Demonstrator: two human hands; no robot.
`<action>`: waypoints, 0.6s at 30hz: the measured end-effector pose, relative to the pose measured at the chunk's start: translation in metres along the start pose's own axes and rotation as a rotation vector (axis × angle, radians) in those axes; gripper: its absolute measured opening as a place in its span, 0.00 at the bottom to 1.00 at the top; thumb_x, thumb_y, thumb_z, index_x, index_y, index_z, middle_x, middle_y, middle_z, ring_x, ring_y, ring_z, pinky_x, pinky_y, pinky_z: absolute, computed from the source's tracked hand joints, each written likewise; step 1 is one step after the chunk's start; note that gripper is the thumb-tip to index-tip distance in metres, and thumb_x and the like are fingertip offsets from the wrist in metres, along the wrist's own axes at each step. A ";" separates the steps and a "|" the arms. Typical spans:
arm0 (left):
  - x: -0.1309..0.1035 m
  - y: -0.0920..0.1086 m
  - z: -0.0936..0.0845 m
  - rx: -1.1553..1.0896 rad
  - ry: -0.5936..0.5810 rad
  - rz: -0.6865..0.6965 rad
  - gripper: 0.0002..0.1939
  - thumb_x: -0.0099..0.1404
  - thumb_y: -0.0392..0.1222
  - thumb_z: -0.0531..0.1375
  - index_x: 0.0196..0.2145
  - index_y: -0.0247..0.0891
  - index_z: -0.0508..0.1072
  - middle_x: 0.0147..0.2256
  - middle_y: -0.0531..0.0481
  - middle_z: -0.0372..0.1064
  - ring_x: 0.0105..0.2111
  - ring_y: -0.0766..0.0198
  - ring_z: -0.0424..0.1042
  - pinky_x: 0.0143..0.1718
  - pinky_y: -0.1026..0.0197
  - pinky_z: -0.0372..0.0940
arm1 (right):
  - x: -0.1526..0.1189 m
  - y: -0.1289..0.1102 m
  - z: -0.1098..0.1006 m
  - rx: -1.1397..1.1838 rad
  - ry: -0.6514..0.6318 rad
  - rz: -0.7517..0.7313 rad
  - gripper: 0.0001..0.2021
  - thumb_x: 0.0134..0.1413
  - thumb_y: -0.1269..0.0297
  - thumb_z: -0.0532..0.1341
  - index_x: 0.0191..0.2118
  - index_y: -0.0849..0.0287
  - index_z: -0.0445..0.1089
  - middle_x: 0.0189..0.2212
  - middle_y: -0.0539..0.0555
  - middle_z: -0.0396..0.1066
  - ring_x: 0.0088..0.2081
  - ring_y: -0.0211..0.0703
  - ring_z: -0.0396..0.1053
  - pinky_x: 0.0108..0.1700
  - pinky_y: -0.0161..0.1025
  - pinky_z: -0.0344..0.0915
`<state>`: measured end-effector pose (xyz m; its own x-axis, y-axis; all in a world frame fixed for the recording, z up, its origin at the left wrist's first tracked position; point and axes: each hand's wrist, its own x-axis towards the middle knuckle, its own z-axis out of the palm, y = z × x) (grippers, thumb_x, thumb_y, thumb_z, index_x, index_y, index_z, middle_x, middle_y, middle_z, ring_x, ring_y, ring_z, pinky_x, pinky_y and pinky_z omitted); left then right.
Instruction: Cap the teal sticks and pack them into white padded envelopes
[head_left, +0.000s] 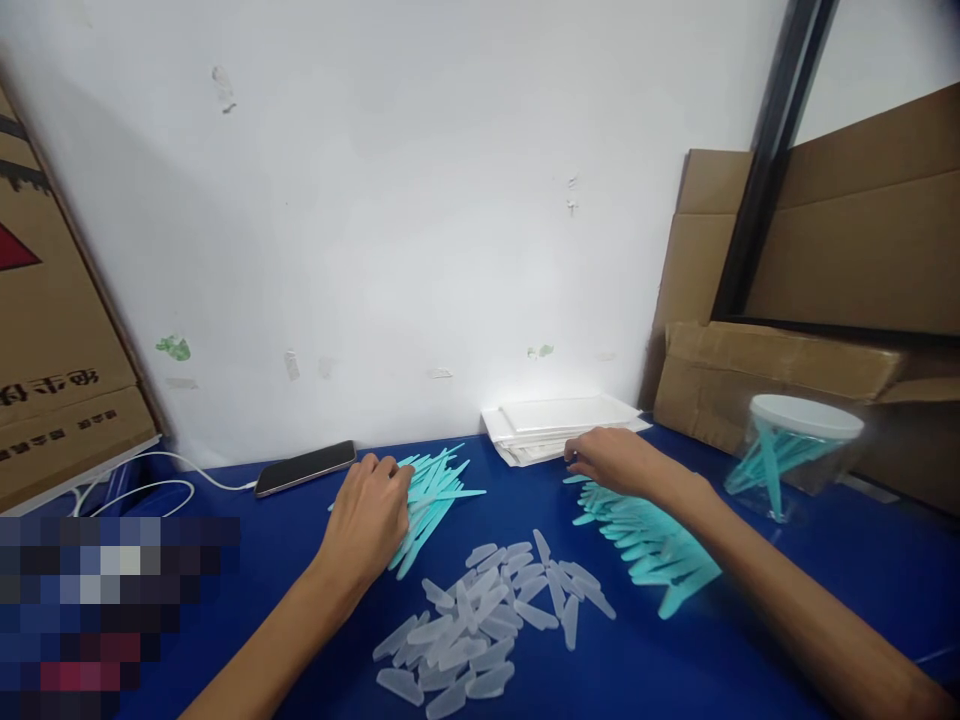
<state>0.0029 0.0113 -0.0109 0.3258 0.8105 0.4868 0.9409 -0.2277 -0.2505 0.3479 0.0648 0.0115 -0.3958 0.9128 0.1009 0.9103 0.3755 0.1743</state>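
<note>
My left hand (373, 508) lies over the left edge of a loose pile of slim turquoise sticks (431, 505), shaped like eyebrow razors. Its fingers are curled down into the pile, and the fingertips are hidden. At the right, my right hand (611, 458) hovers at the far end of a row of the same turquoise sticks (651, 540), laid side by side. The fingers there are loosely bent and slightly apart, with nothing visible between them. Between the two groups, nearer to me, several translucent blade-shaped covers (469, 625) are scattered on the blue tabletop (540, 690).
A stack of white sheets or packs (525, 430) lies against the wall. A phone (306, 468) with a white cable (180, 457) is at the back left. On the right stands a clear jar (795, 450) with turquoise sticks inside. Cardboard boxes (60, 300) flank the table.
</note>
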 end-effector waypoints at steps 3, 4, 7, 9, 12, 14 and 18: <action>-0.001 0.002 0.000 -0.010 -0.043 -0.013 0.16 0.69 0.31 0.50 0.42 0.36 0.78 0.33 0.41 0.72 0.37 0.49 0.68 0.38 0.52 0.61 | -0.003 0.010 0.003 0.037 -0.037 -0.003 0.08 0.58 0.61 0.65 0.42 0.52 0.77 0.38 0.55 0.78 0.38 0.50 0.75 0.32 0.36 0.61; -0.001 0.003 0.000 -0.016 -0.057 -0.012 0.16 0.69 0.31 0.50 0.42 0.36 0.78 0.33 0.41 0.72 0.38 0.49 0.68 0.39 0.52 0.61 | -0.003 0.012 0.003 0.047 -0.046 -0.002 0.08 0.57 0.62 0.65 0.42 0.52 0.78 0.38 0.55 0.78 0.38 0.49 0.75 0.32 0.35 0.60; -0.001 0.007 0.000 -0.028 -0.096 -0.011 0.17 0.69 0.31 0.50 0.40 0.36 0.79 0.33 0.41 0.72 0.38 0.48 0.69 0.39 0.51 0.61 | -0.001 0.015 0.007 0.065 -0.066 -0.010 0.08 0.55 0.65 0.66 0.42 0.53 0.78 0.38 0.55 0.78 0.39 0.49 0.74 0.32 0.35 0.59; -0.001 0.009 -0.001 -0.030 -0.119 -0.013 0.17 0.69 0.31 0.49 0.37 0.35 0.79 0.33 0.40 0.72 0.38 0.48 0.69 0.39 0.51 0.61 | 0.003 0.014 0.012 0.066 -0.071 -0.019 0.07 0.55 0.67 0.66 0.41 0.54 0.78 0.37 0.55 0.78 0.39 0.49 0.75 0.32 0.35 0.58; -0.002 0.011 -0.002 -0.030 -0.130 -0.015 0.18 0.70 0.31 0.49 0.34 0.35 0.78 0.33 0.40 0.71 0.38 0.49 0.69 0.38 0.51 0.61 | 0.010 0.011 0.020 0.059 -0.059 -0.042 0.06 0.55 0.70 0.65 0.39 0.55 0.77 0.35 0.54 0.78 0.38 0.48 0.74 0.32 0.35 0.56; -0.003 0.012 -0.002 -0.037 -0.119 -0.011 0.18 0.70 0.32 0.49 0.32 0.34 0.78 0.33 0.39 0.71 0.37 0.49 0.69 0.38 0.51 0.62 | 0.013 0.008 0.023 0.046 -0.039 -0.071 0.06 0.55 0.72 0.64 0.38 0.56 0.76 0.34 0.53 0.78 0.38 0.48 0.74 0.32 0.35 0.56; -0.005 0.016 -0.003 -0.087 -0.071 0.011 0.18 0.71 0.35 0.50 0.32 0.34 0.78 0.33 0.40 0.71 0.37 0.50 0.69 0.39 0.50 0.62 | 0.015 -0.002 0.025 0.005 0.006 -0.145 0.05 0.59 0.73 0.62 0.39 0.58 0.73 0.35 0.54 0.77 0.38 0.48 0.74 0.32 0.36 0.55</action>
<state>0.0169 0.0021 -0.0147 0.3319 0.8429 0.4235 0.9428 -0.2806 -0.1801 0.3430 0.0814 -0.0116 -0.5242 0.8478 0.0808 0.8439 0.5044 0.1829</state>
